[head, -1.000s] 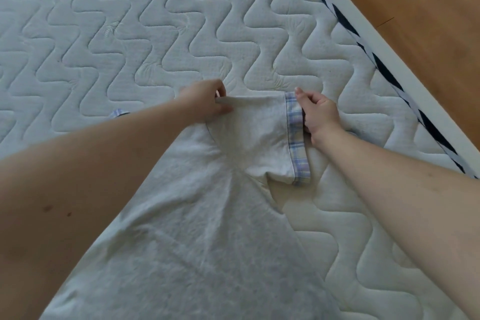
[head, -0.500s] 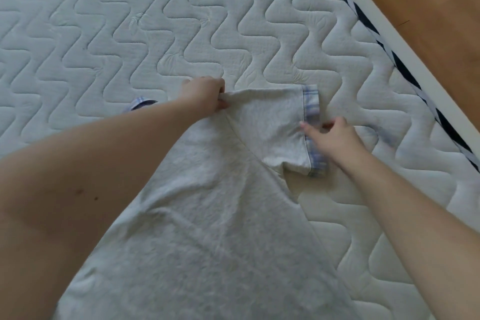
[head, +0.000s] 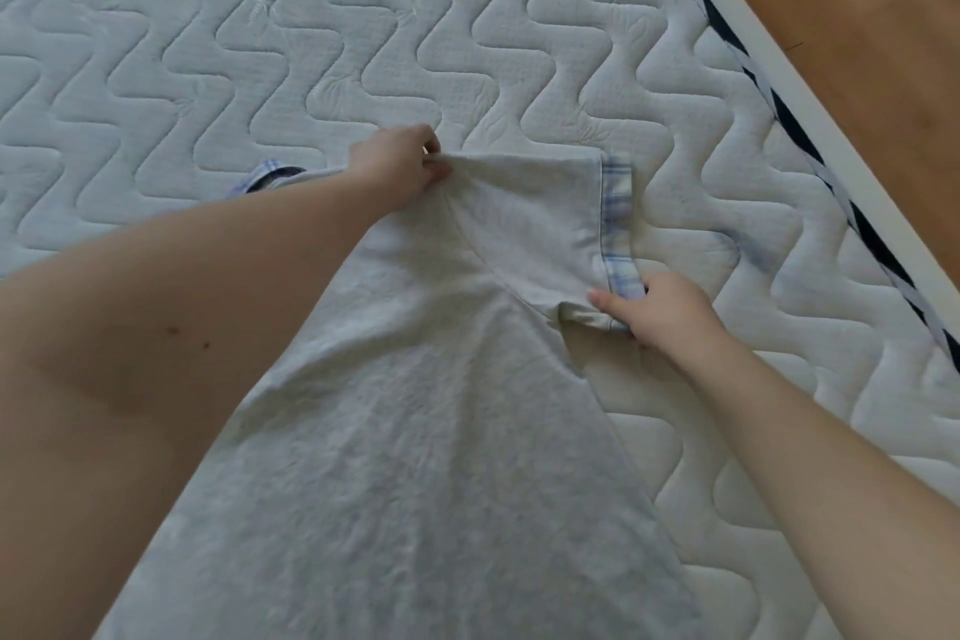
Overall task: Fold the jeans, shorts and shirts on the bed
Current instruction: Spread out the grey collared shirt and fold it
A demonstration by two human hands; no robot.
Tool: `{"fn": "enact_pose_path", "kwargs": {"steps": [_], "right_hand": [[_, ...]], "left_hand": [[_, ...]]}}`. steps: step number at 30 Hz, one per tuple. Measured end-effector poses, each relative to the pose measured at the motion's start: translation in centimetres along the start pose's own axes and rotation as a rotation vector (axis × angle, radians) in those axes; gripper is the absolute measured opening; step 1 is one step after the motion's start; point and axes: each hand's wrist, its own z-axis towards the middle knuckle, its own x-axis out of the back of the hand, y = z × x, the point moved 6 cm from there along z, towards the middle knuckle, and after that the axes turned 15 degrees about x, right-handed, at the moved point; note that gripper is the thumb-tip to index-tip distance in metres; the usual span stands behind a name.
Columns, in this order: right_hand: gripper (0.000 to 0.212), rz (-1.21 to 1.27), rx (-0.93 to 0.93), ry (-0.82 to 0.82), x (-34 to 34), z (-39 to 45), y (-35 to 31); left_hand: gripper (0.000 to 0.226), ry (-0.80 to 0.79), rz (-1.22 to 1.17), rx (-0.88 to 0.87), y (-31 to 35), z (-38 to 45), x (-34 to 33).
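Observation:
A light grey short-sleeved shirt (head: pixel 415 457) lies flat on the quilted white mattress (head: pixel 260 42), its body running toward me. Its right sleeve (head: pixel 535 224) is spread out and ends in a blue plaid cuff (head: pixel 617 218). My left hand (head: pixel 400 166) pinches the shirt's shoulder at the top of that sleeve. My right hand (head: pixel 660 312) grips the lower corner of the cuff, thumb on top of the fabric. A bit of plaid collar (head: pixel 262 177) shows past my left forearm, which hides the rest of the shirt's left side.
The mattress edge with dark blue and white piping (head: pixel 810 156) runs diagonally at the right. Beyond it is a white bed frame and a wooden floor (head: pixel 857 5). A faint bluish stain (head: pixel 748 250) marks the mattress right of the cuff.
My right hand slid down the plaid cuff from its top corner to its bottom corner and now grips it there. My left hand kept its pinch at the shoulder.

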Motion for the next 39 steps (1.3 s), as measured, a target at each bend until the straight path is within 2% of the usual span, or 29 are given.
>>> {"fn": "enact_pose_path", "kwargs": {"steps": [2,4,6,8,10,12,14,17,19,21,24,26,28,31,35,37,39], "right_hand": [[0.042,0.362,-0.126,-0.009,-0.9,-0.6,0.3],[0.04,0.646,-0.23,-0.035,-1.9,-1.2,0.4],[0.032,0.686,-0.212,-0.01,-2.2,-1.5,0.4],[0.03,0.544,-0.142,0.077,-1.9,-1.7,1.0],[0.034,0.57,-0.144,0.136,-2.0,-2.1,1.3],[0.028,0.848,-0.201,0.082,-3.2,-2.5,1.1],[0.018,1.067,-0.195,0.072,-4.2,-2.7,0.2],[0.026,0.881,-0.061,0.216,-4.0,-2.7,0.1],[0.024,0.816,-0.001,0.25,-3.7,-2.8,0.1],[0.018,0.829,0.004,0.259,-3.6,-2.8,0.5],[0.019,0.765,-0.007,0.24,-3.5,-2.8,1.3],[0.023,0.496,-0.011,0.205,-3.1,-2.6,1.6],[0.034,0.217,-0.023,0.166,-2.6,-2.5,1.7],[0.052,-0.035,-0.041,0.138,-2.2,-2.3,0.6],[0.055,-0.015,-0.019,0.244,-1.4,-1.4,-1.0],[0.058,0.064,0.001,0.313,-0.9,-0.7,-1.6],[0.062,0.145,-0.001,0.355,-0.7,0.0,-1.8]], "left_hand": [[0.028,-0.036,-0.035,0.024,-0.2,0.0,0.1],[0.03,0.004,-0.033,0.024,-0.2,-0.4,0.7],[0.032,0.138,-0.034,-0.028,0.5,-1.9,1.6],[0.028,0.182,-0.138,-0.147,2.3,-4.8,1.7],[0.025,0.085,-0.218,-0.298,4.3,-8.5,0.3],[0.028,-0.028,-0.238,-0.407,6.0,-12.4,-1.7],[0.034,-0.07,-0.24,-0.428,7.1,-15.5,-3.6],[0.042,-0.048,-0.199,-0.322,7.7,-17.7,-6.1],[0.034,-0.013,-0.161,-0.248,7.6,-18.2,-7.0],[0.026,0.013,-0.219,-0.178,7.1,-18.4,-7.0],[0.016,0.094,-0.31,-0.193,6.9,-19.4,-6.7],[0.012,0.16,-0.325,-0.227,6.6,-19.9,-6.6],[0.012,0.116,-0.268,-0.221,6.0,-19.7,-7.2],[0.015,-0.086,-0.143,-0.202,5.5,-18.7,-8.2],[0.023,-0.281,-0.192,-0.211,5.5,-17.0,-6.7],[0.02,-0.256,-0.252,-0.222,5.1,-16.0,-5.4],[0.018,-0.122,-0.324,-0.209,4.0,-14.6,-3.7]]}}
